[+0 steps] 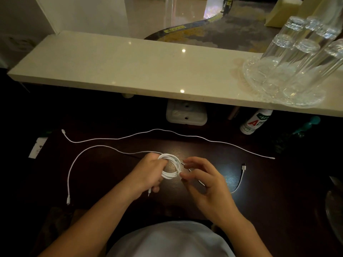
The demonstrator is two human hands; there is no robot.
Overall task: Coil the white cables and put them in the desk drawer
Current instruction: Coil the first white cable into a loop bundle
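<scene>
Coiled white cable (171, 168): gripped by left hand (148, 173); right hand (202, 179) fingers (187, 176) pinching its right edge. Two loose cables (167, 131) on desk (241, 156).

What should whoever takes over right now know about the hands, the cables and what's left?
Left hand: holds the coil.
Right hand: fingers pinch the coil's right edge.
Cables: long cable lies loose across the back of the desk; the curved cable at left runs to the coil; a short end lies at right.
Done: part of one coil.
Left: finish coiling, coil the rest, stow all. No drawer in view.
</scene>
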